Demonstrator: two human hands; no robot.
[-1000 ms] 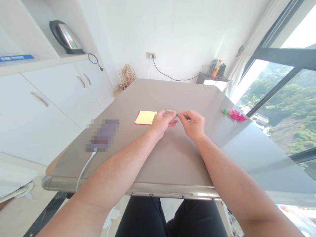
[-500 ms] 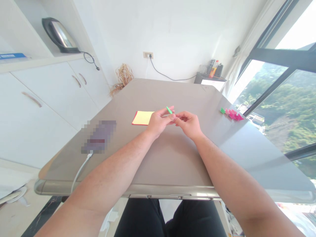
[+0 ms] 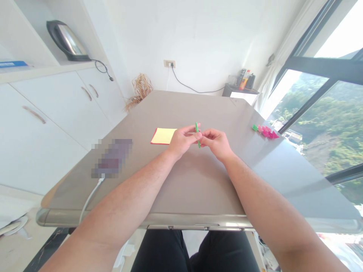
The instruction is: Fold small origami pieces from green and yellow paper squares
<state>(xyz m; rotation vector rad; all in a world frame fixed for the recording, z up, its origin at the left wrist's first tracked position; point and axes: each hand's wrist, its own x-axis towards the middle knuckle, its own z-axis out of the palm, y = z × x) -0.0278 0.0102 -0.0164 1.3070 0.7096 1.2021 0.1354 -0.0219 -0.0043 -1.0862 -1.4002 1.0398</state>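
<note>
Above the middle of the grey table, my left hand and my right hand meet fingertip to fingertip. Both pinch a narrow folded strip of green paper, which stands nearly upright between them. A pad of yellow square sheets with a red edge lies flat just left of my left hand. Both forearms reach in from the near table edge.
A row of small pink and green folded paper pieces sits at the right edge of the table. A blurred flat device with a white cable lies at left. White cupboards stand to the left, a window to the right.
The green strip lay sideways between my hands a second ago; it now stands upright. My hands have closed together over it. The view has shifted a little.
</note>
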